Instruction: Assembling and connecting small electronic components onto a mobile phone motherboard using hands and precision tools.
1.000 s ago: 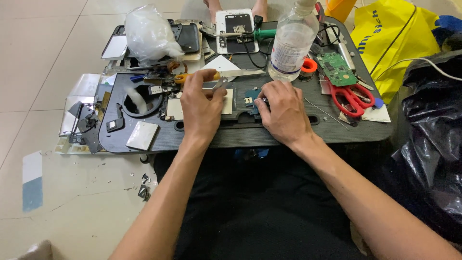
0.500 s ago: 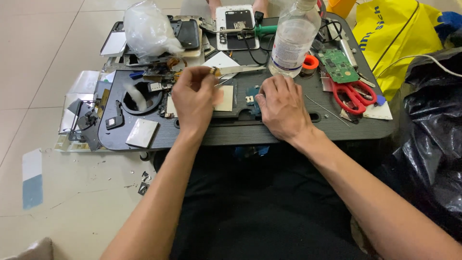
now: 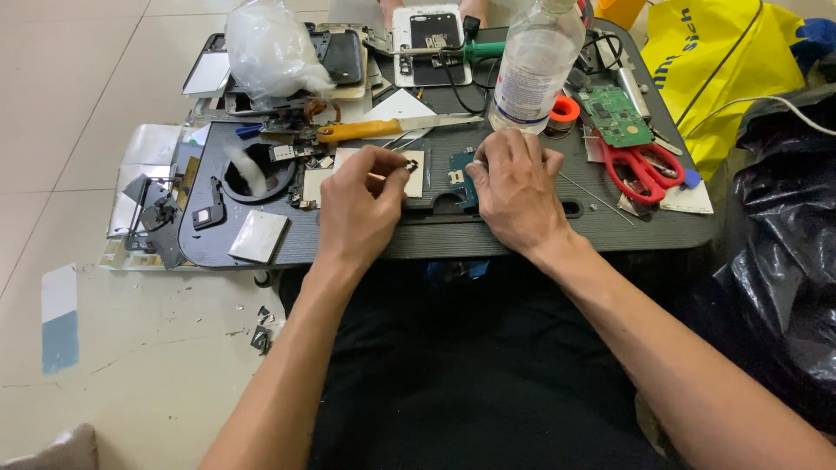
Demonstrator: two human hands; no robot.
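My left hand hovers over a dark lap tray, its thumb and fingers pinched on a small dark part above a beige square plate. My right hand rests fingers-down on a small blue circuit board, holding it flat on the tray. The two hands are a few centimetres apart. A knife with a yellow handle lies just beyond my left hand.
A clear water bottle stands behind my right hand. Red scissors and a green circuit board lie at the right. A crumpled plastic bag, opened phones, a yellow bag and a black sack surround the tray.
My left hand has lifted from the tray and shifted slightly toward the right hand, now pinching a small part. My right hand has stayed on the blue board.
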